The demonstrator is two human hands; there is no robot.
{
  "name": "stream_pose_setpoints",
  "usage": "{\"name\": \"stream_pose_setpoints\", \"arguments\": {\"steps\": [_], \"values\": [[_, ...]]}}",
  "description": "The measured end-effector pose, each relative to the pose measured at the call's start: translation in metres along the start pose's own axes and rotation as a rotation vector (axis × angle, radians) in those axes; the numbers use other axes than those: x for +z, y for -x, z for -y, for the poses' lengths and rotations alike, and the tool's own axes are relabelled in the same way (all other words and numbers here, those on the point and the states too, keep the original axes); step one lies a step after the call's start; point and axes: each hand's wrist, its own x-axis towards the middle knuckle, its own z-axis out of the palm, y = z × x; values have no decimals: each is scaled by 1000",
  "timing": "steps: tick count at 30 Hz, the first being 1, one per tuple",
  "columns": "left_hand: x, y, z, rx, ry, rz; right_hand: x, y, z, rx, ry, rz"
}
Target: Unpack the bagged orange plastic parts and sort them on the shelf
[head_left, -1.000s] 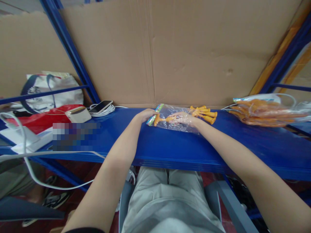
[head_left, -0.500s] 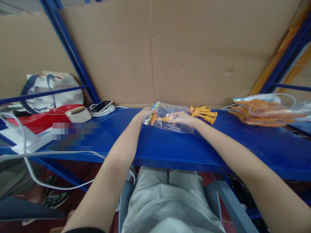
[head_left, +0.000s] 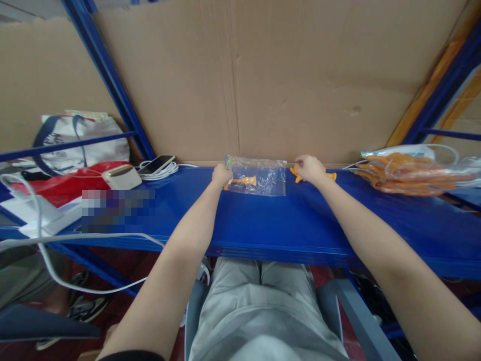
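firstly, nearest of all is a lap in pale grey trousers [head_left: 259,311], and beyond it stretches the blue counter [head_left: 263,220]. on this counter the left hand [head_left: 222,175] has its fingers closed on the left end of a clear bag [head_left: 272,180], just beside its colourful strip [head_left: 228,161]. the bag lies flat, and inside it, in the left half, one orange piece [head_left: 246,180] is resting lengthwise, near to the fingers. to the right of the bag, apart from it, the right hand [head_left: 310,168] is bent over some loose orange pieces [head_left: 296,175], which show at both its sides; whether it grips one of them, one cannot tell. farther to the right lies a bigger plastic bag [head_left: 409,175], full of similar orange things. toward the left back, a phone [head_left: 158,164] rests upon a coiled white cable [head_left: 171,171]. behind everything stands a cardboard wall [head_left: 300,75].
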Motion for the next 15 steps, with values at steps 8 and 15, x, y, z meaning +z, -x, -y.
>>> {"name": "stream_pose_setpoints", "arguments": {"steps": [8, 15], "values": [[-2, 1, 2, 31, -66, 31, 0, -6, -34, 111, 378, 303], [-2, 6, 1, 28, -111, 11, 7, -10, -36, 81, 328, 313]]}}
